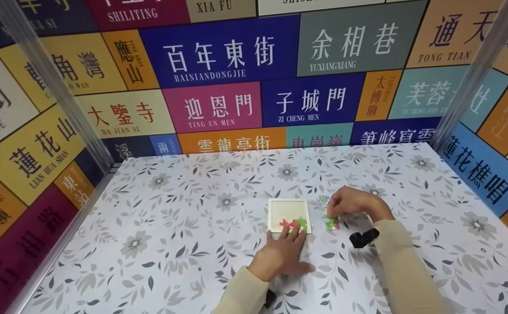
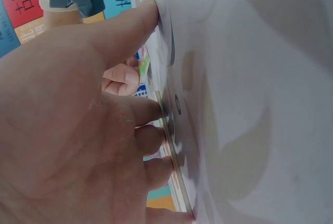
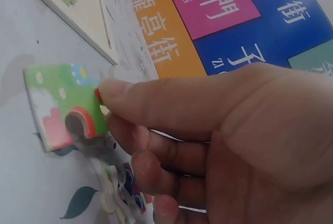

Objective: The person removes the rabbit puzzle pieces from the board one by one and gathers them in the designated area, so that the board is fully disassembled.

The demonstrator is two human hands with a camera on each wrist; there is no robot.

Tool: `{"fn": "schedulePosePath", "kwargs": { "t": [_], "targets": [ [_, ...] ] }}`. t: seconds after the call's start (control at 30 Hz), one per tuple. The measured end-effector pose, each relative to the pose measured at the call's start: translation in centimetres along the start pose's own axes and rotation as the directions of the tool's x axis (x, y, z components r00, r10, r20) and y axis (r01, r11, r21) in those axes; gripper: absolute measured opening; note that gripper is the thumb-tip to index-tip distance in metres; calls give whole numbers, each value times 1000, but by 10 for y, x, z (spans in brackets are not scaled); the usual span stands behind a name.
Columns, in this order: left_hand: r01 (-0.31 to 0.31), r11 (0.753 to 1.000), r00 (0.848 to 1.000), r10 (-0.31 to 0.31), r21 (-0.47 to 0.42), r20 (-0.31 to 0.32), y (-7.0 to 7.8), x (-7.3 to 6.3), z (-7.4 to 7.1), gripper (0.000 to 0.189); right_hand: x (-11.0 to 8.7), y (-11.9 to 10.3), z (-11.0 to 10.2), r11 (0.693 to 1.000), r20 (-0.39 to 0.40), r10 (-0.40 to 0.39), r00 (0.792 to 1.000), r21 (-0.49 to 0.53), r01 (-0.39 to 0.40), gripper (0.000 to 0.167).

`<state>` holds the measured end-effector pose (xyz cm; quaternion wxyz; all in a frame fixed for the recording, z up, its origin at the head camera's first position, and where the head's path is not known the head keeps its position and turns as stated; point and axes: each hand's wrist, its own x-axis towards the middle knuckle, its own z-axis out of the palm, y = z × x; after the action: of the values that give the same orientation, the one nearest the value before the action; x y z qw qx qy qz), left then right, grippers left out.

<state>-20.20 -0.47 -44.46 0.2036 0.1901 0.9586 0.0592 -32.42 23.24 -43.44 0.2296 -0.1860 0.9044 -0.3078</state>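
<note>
A small square wooden puzzle tray (image 1: 270,214) lies on the table, with red and green puzzle pieces (image 1: 301,222) along its near side. My left hand (image 1: 282,255) rests with its fingertips at the tray's near edge, fingers spread and thumb pointing right. To the right of the tray, my right hand (image 1: 356,204) pinches a green jigsaw piece (image 3: 52,104) with red, pink and a blue flower between thumb and index finger. Other loose puzzle pieces (image 3: 118,193) lie below that hand, partly hidden by the fingers.
The table (image 1: 184,244) has a white cloth printed with grey leaves and flowers. Behind it stands a wall of coloured sign panels (image 1: 219,52). Clear upright posts (image 1: 468,78) stand at the table's back corners. Black wrist cameras (image 1: 364,238) sit at the sleeves.
</note>
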Motion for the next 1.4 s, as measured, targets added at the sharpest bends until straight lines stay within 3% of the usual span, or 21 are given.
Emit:
{"fn": "schedulePosePath", "kwargs": {
  "t": [0.2, 0.5, 0.93, 1.17, 1.4],
  "targets": [
    [-18, 1000, 1000, 18, 20, -6, -1, -1, -1, 90, -1, -9, -1, 1000, -1, -7, 1000, -26, 7, 9],
    [-24, 999, 1000, 24, 38, -10, 2, 0, 0, 87, 1, -10, 3, 994, 13, 66, 998, -93, -65, 10],
    [-38, 998, 999, 39, 51, -23, 1, 0, 1, 87, -2, -6, 6, 992, 1, 87, 996, -95, -86, 12],
    [-46, 997, 998, 49, 60, -51, 6, -4, 0, 85, 3, -10, 6, 1000, -61, -15, 998, -17, 14, 16],
    [-91, 990, 991, 100, 106, -85, 8, -6, 0, 82, 22, -24, 23, 981, -170, -100, 980, 147, 125, 27]
  ]
}}
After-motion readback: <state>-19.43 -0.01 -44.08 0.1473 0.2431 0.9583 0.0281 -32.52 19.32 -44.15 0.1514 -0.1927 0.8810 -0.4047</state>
